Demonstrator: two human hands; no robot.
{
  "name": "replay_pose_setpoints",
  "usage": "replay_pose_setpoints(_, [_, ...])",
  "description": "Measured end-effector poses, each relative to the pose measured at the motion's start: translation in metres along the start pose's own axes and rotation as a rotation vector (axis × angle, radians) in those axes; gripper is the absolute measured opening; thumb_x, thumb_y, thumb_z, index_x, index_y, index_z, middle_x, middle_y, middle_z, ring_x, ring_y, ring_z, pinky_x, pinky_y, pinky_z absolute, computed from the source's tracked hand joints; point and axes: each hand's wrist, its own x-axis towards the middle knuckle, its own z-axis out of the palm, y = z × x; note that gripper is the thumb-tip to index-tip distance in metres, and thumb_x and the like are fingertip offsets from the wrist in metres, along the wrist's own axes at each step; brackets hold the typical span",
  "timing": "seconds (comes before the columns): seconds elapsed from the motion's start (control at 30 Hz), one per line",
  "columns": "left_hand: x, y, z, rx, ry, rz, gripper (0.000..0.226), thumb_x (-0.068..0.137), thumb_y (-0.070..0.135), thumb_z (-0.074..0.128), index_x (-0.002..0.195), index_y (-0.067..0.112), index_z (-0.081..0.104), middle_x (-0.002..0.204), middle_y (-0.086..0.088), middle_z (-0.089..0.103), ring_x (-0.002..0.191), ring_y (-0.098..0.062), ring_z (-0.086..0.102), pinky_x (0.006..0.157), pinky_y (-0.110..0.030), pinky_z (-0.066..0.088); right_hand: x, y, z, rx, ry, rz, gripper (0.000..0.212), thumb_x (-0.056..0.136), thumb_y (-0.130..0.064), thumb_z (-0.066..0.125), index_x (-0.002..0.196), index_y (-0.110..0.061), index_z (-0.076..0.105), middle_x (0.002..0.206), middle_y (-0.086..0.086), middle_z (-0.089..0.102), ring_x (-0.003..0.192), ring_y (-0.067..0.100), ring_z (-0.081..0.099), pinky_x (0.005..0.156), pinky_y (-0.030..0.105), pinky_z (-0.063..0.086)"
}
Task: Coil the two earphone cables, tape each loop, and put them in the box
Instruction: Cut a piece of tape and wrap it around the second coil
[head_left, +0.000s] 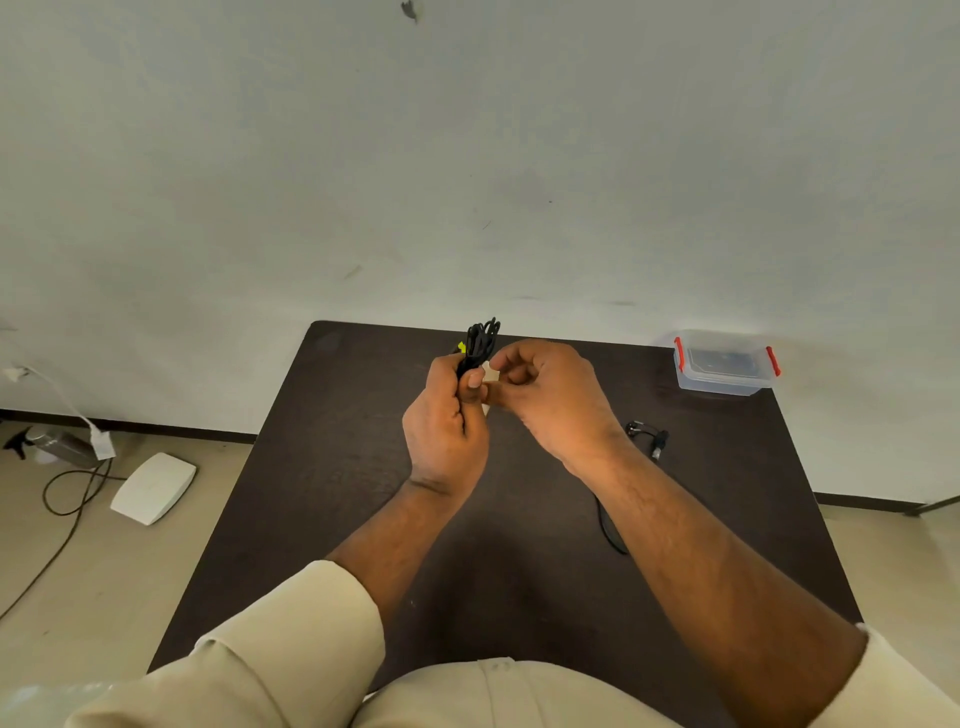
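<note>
Gripping a coiled black earphone cable (480, 343) upright above the middle of the dark surface (322, 467), left hand (447, 431) curled round the bundle's lower part, thumb pressed against it, loops sticking out above the fingers. Right hand (550, 395) just beside it, touching at the fingertips, fingers curled and pinching a small pale strip, seemingly tape (491, 375), at the coil. Second earphone cable (647, 436) loose on the surface toward the right edge, well apart from both hands, partly hidden under the right forearm. Clear lidded box (724, 364) with red clips at the far right corner, tight against the wall. Bare surface open left of the hands and along the far edge. Beyond the left edge, on the floor: white flat device (153, 488), dark cord (72, 499).
</note>
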Motion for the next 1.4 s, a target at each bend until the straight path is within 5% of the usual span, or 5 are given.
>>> replay_pose_setpoints(0.43, [0.003,-0.003,-0.005,-0.028,-0.060,0.032,0.013,0.094,0.025,0.035,0.098,0.023,0.047,0.069,0.025,0.047,0.059,0.006,0.053,0.050,-0.004,0.033,0.006,0.000,-0.002,-0.015,-0.118,0.023,0.026,0.075,-0.027,0.084,0.092,-0.017,0.068,0.066,-0.006,0.057,0.058,0.005,0.049,0.057,0.020,0.044])
replay_pose_setpoints(0.63, [0.003,-0.006,-0.004,-0.047,-0.050,0.052,0.018,0.094,0.020,0.037,0.098,0.011,0.052,0.072,0.026,0.048,0.060,0.010,0.053,0.050,-0.002,0.032,0.007,-0.003,-0.004,0.005,-0.129,0.033,0.024,0.072,-0.028,0.085,0.088,-0.016,0.071,0.076,0.009,0.068,0.067,0.015,0.058,0.077,0.045,0.058])
replay_pose_setpoints(0.97, [0.001,-0.006,-0.003,-0.072,-0.071,0.060,0.013,0.094,0.015,0.038,0.100,0.019,0.049,0.076,0.025,0.049,0.063,0.011,0.054,0.053,-0.001,0.035,0.005,0.000,-0.006,0.051,-0.151,0.067,0.022,0.072,-0.024,0.086,0.085,-0.014,0.071,0.085,0.014,0.071,0.082,0.030,0.068,0.079,0.049,0.058])
replay_pose_setpoints(1.17, [-0.002,-0.011,-0.002,-0.074,-0.068,0.032,0.015,0.092,0.012,0.038,0.099,0.012,0.052,0.072,0.023,0.051,0.061,0.009,0.053,0.052,-0.001,0.033,0.001,0.005,0.000,0.090,-0.140,0.045,0.016,0.075,-0.015,0.082,0.071,-0.009,0.068,0.075,0.013,0.069,0.068,0.017,0.061,0.078,0.050,0.058])
replay_pose_setpoints(1.4, [0.003,-0.009,-0.002,-0.075,-0.067,-0.005,0.018,0.093,0.020,0.035,0.096,0.012,0.051,0.070,0.022,0.051,0.059,0.003,0.054,0.049,-0.005,0.035,0.004,0.007,0.002,0.187,-0.098,0.067,0.049,0.070,-0.023,0.086,0.114,-0.023,0.065,0.069,-0.002,0.059,0.070,0.011,0.060,0.082,0.040,0.059])
